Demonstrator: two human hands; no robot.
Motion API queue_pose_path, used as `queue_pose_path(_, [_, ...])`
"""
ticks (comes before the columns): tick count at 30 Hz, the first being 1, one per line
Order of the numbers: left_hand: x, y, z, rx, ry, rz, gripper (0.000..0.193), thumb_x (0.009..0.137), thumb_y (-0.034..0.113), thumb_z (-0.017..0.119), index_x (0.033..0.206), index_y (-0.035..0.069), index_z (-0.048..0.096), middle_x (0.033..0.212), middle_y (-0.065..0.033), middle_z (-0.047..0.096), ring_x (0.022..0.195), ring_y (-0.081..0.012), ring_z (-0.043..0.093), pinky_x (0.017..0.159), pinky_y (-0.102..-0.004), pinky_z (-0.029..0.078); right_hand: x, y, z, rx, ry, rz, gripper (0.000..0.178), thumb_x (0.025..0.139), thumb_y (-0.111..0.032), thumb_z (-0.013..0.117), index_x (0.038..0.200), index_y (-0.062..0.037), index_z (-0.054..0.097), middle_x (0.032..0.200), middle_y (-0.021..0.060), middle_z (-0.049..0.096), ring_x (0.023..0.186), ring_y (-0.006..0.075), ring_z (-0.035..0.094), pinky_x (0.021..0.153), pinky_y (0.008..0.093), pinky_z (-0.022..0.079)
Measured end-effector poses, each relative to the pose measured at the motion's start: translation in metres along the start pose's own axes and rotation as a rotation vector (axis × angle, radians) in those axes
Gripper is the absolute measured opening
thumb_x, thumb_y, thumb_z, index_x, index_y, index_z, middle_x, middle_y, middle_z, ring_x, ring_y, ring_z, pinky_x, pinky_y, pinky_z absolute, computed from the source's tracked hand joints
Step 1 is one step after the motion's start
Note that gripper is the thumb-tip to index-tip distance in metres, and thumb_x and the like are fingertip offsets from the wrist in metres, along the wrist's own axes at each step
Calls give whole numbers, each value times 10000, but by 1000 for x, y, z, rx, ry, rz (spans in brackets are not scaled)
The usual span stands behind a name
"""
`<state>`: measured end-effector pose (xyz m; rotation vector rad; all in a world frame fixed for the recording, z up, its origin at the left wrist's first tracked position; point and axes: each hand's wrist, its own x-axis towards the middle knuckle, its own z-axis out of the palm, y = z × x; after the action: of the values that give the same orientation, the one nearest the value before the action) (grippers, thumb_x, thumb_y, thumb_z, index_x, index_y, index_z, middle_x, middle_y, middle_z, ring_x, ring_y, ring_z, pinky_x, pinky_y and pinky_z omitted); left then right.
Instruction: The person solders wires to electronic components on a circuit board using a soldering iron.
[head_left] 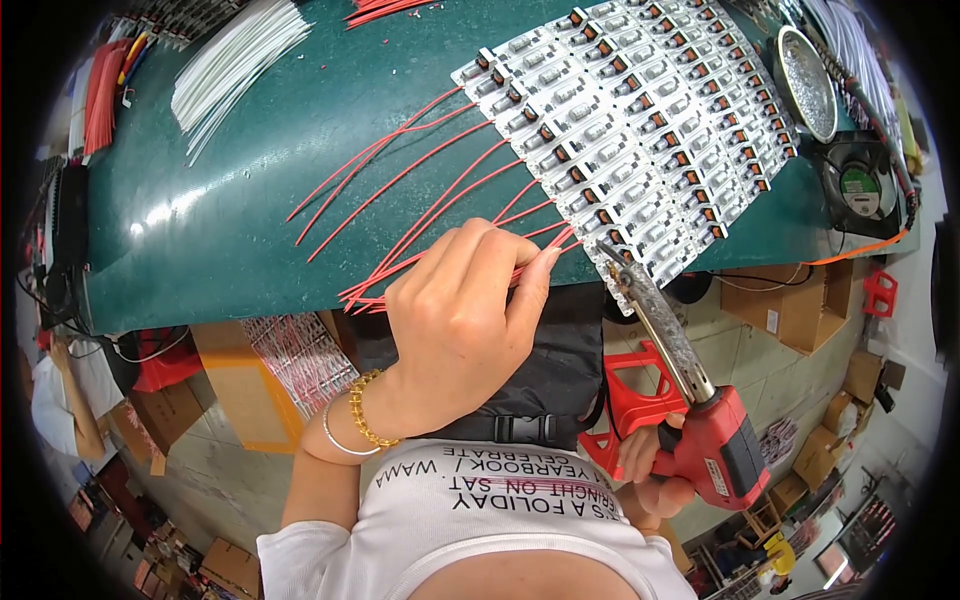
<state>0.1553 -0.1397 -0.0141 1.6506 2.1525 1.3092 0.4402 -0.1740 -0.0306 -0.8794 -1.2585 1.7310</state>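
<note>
Over the table's near edge, my left hand (462,300) pinches a thin red wire (567,238) between thumb and fingertips, its end at the near corner of a panel of white circuit boards (640,190). Several other red wires (400,180) run left from the panel's edge. My right hand (652,468) is wrapped round the handle of a red and black soldering gun (728,455). Its long metal barrel points up and left, with the dark tip at the board by the wire end. Whether tip and wire touch, I cannot tell.
A green table (230,240) carries a bundle of white wires (235,65) at the far left. On the right are a metal dish (806,85) and a black fan (860,185). Below stand a red stool (640,385) and cardboard boxes (790,305).
</note>
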Motion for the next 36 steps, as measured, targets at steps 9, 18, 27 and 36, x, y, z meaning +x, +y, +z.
queue_pose_path(9, [-4, 1, 1, -43, 46, -48, 151, 757, 27, 734, 740, 35, 584, 668, -56, 571, 521, -181, 517, 442, -288, 347, -2, 2, -7, -6, -10, -1, 932, 753, -704, 599, 1296, 29, 414, 515, -17, 445, 413, 128, 452, 422, 254, 383])
queue_pose_path(18, [-11, 8, 6, -19, -19, 50, 182, 736, 62, 737, 700, 95, 561, 627, 3, 485, 575, -200, 454, 664, -352, 296, 27, 12, 7, -19, 1, 17, 927, 755, -702, 598, 1294, 30, 413, 515, -16, 445, 412, 128, 451, 422, 254, 384])
queue_pose_path(27, [-11, 8, 7, 14, 0, 70, 201, 734, 58, 743, 694, 91, 549, 627, -1, 501, 563, -190, 461, 662, -354, 299, 6, 11, 7, -31, 12, 21, 922, 758, -699, 597, 1293, 30, 413, 515, -15, 445, 411, 128, 451, 421, 254, 384])
queue_pose_path(36, [-10, 9, 5, 25, -19, 55, 167, 737, 24, 744, 703, 74, 589, 649, -10, 562, 575, -176, 495, 684, -326, 308, -1, 4, -1, -45, 2, 29, 918, 761, -696, 596, 1291, 30, 412, 515, -15, 445, 411, 128, 451, 421, 255, 385])
